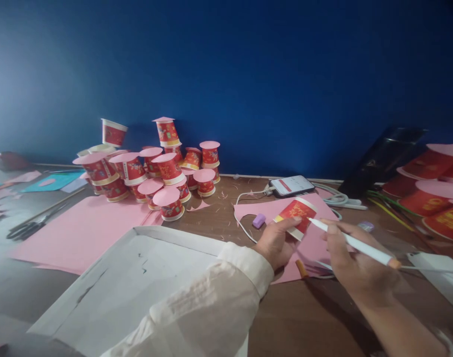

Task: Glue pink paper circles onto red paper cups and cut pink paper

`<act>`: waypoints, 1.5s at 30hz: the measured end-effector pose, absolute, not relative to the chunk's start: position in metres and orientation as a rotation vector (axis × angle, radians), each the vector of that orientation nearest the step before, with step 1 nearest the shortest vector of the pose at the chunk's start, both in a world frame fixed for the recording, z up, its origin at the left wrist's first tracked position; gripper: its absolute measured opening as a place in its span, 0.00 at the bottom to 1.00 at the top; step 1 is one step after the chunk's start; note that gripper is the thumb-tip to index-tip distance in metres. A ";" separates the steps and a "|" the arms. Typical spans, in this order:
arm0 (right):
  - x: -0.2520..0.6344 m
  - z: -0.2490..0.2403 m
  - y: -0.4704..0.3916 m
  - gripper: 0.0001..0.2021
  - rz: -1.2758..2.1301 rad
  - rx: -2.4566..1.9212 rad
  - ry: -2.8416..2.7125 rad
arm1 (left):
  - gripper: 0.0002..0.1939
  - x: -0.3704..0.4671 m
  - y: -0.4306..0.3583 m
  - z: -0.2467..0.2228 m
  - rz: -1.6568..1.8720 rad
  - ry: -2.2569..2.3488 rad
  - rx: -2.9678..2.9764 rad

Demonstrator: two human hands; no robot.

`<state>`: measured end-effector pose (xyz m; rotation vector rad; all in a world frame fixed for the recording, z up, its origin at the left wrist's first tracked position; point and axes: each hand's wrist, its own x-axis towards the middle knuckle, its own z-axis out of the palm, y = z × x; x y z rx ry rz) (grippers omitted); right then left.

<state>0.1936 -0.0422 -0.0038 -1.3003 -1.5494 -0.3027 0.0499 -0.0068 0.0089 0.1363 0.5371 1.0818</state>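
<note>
Deep blue wall (249,74) rises behind a brown wood-grain tabletop (293,327), where small pink scraps lie scattered. The left hand (276,243) is closed on a red, white-rimmed paper cup with gold print (297,210), held tilted over a pink paper sheet (252,208); no pink disc shows on this cup. The right hand (364,275) grips a slim white pen with an orange end (360,246), its tip right by the cup's edge, though whether it touches I cannot tell. Further left stands a cluster of red printed paper cups (169,168), many already capped with flat pink discs; one tilted red cup (115,136) at its upper left shows none. More capped red cups (445,220) sit at the far right. So much of the capping looks done, while the held cup seems unfinished and large pink sheets (96,223) remain beside the shallow white tray (137,292). A purple block (259,220) and a lit phone (291,185) lie near the hands.
</note>
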 end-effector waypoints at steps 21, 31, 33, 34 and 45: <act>0.190 -0.004 -0.040 0.14 -0.383 -1.268 -1.599 | 0.05 0.050 -0.006 0.003 1.056 0.489 0.199; 0.190 -0.005 -0.040 0.19 -0.290 -1.344 -1.537 | 0.07 0.048 -0.006 0.010 1.067 0.553 0.145; 0.191 -0.004 -0.040 0.19 -0.291 -1.357 -1.529 | 0.07 0.048 -0.006 0.010 1.069 0.548 0.147; 0.191 -0.004 -0.041 0.20 -0.292 -1.356 -1.530 | 0.06 0.048 -0.006 0.010 1.072 0.546 0.144; 0.193 -0.003 -0.040 0.21 -0.259 -1.348 -1.525 | 0.07 0.049 -0.005 0.009 1.112 0.542 0.117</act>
